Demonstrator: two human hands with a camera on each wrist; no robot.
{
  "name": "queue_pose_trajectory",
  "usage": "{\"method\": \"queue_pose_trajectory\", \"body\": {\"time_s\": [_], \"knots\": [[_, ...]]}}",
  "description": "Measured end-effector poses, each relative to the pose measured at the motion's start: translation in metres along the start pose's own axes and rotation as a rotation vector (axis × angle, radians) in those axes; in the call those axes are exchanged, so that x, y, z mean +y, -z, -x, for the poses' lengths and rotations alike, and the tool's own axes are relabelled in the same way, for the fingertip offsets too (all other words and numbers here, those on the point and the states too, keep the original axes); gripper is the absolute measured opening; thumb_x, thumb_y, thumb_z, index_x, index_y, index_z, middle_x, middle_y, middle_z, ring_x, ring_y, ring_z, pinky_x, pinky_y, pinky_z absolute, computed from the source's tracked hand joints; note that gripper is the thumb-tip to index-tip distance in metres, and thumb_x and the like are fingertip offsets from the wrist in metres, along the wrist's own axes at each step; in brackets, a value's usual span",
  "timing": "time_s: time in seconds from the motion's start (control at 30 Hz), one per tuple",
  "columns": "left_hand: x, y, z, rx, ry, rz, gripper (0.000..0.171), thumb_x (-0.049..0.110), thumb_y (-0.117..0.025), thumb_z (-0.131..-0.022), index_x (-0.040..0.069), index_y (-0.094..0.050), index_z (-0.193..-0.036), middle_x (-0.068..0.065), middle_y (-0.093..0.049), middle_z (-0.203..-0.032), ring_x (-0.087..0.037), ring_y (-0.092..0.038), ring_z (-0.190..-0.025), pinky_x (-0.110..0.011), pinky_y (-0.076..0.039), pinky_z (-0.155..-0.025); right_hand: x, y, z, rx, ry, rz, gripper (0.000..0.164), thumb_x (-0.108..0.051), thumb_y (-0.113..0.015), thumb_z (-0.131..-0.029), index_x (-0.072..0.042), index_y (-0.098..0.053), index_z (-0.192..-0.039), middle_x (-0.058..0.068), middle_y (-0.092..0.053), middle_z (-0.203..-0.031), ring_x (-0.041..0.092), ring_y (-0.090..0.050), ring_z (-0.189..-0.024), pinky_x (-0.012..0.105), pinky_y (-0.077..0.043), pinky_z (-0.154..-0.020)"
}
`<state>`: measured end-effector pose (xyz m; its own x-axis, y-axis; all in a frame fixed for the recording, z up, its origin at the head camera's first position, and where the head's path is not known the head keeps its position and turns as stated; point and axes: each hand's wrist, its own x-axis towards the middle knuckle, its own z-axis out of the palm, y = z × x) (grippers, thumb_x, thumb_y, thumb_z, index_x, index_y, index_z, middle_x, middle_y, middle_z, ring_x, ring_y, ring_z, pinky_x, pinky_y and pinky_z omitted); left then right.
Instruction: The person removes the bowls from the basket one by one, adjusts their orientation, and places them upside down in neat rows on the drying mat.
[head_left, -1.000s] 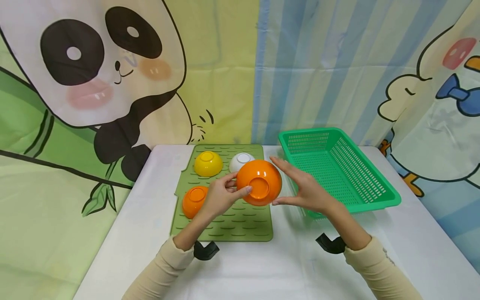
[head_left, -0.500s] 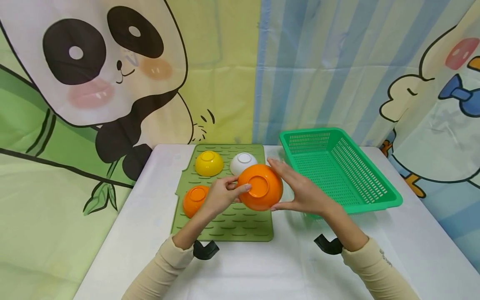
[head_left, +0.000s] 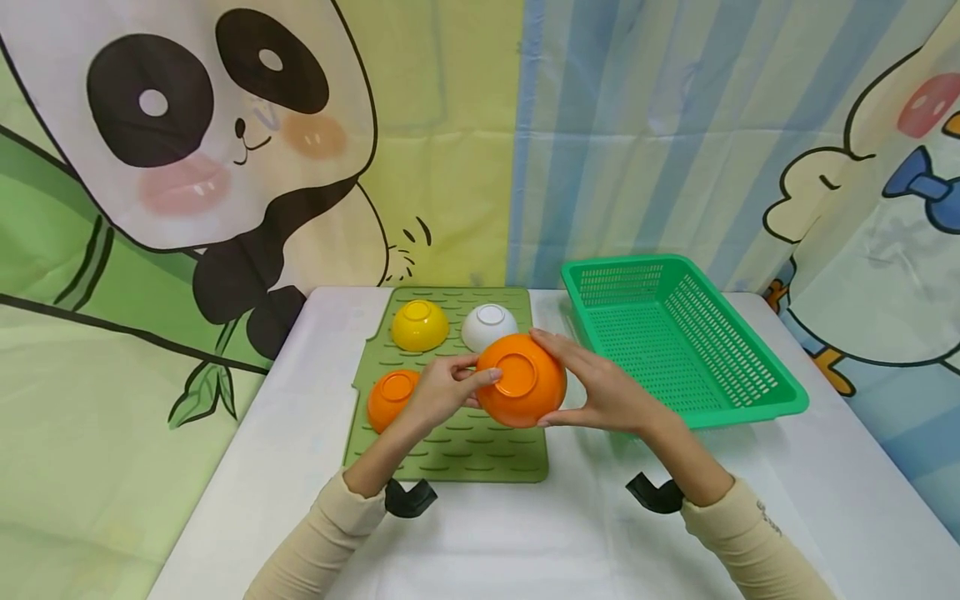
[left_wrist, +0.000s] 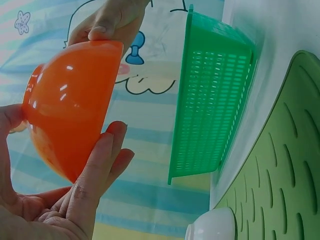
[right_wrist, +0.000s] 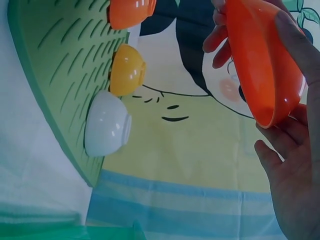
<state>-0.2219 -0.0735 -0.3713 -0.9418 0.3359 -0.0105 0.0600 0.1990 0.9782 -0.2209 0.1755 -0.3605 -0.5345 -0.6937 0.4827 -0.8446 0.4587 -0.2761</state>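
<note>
An orange bowl (head_left: 525, 396) hangs above the right part of the green drying mat (head_left: 480, 458), its footed base turned toward the head camera. My left hand (head_left: 441, 392) pinches its left side, thumb on the base and fingers at the rim, as the left wrist view shows. From the other side my right hand (head_left: 611, 393) holds the bowl, thumb low and fingers along the upper edge. Below lie a second orange bowl (head_left: 388, 402), partly behind the left hand, a yellow bowl (head_left: 420, 329) and a white bowl (head_left: 487, 327), all upside down on the mat.
A green perforated basket (head_left: 757, 414) stands right of the mat on the white-covered table (head_left: 540, 533), just beyond my right hand. A printed cloth (head_left: 450, 167) with a panda hangs behind the table.
The held orange bowl has come down slightly and its base has turned a little. My right hand has moved left, closing in around the bowl's right side. The left hand keeps its pinch.
</note>
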Motion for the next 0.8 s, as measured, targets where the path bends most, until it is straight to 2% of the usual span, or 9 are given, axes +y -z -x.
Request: {"method": "queue_pose_trajectory", "body": {"time_s": [0.23,0.43,0.67,0.8], "knots": [[-0.002,0.002,0.000,0.003,0.030,0.000,0.062,0.043,-0.067,-0.076,0.006,-0.054,-0.123,-0.011,-0.066,-0.102,-0.019,-0.067,-0.073,-0.031,-0.055,-0.066,0.001,-0.007,-0.001,0.027,-0.004,0.023,0.099,-0.045,-0.076,-0.065,-0.007,-0.026,-0.141,0.006,-0.033,-0.143,0.022,-0.039,-0.126,0.041,-0.042,-0.095],[-0.006,0.004,-0.002,0.088,0.041,-0.041,0.067,0.051,-0.067,-0.073,0.012,-0.053,-0.126,-0.010,-0.062,-0.113,-0.018,-0.066,-0.082,-0.030,-0.055,-0.068,0.002,-0.017,-0.003,0.058,-0.061,0.039,0.098,-0.046,-0.076,-0.066,-0.009,-0.026,-0.142,0.007,-0.035,-0.142,0.023,-0.041,-0.125,0.041,-0.043,-0.094],[-0.015,0.005,-0.006,0.227,-0.075,-0.117,0.065,0.056,-0.061,-0.075,0.014,-0.055,-0.124,-0.008,-0.055,-0.123,-0.019,-0.059,-0.102,-0.031,-0.053,-0.076,-0.001,-0.031,-0.010,0.105,-0.145,0.024,0.097,-0.044,-0.076,-0.066,-0.008,-0.027,-0.141,0.010,-0.038,-0.140,0.025,-0.046,-0.120,0.040,-0.046,-0.091],[-0.020,0.005,-0.007,0.269,-0.133,-0.148,0.066,0.057,-0.058,-0.076,0.014,-0.054,-0.125,-0.008,-0.054,-0.125,-0.016,-0.055,-0.108,-0.028,-0.051,-0.080,0.001,-0.040,-0.014,0.119,-0.189,0.007,0.095,-0.045,-0.075,-0.067,-0.009,-0.027,-0.141,0.009,-0.040,-0.138,0.024,-0.048,-0.118,0.038,-0.046,-0.091]]}}
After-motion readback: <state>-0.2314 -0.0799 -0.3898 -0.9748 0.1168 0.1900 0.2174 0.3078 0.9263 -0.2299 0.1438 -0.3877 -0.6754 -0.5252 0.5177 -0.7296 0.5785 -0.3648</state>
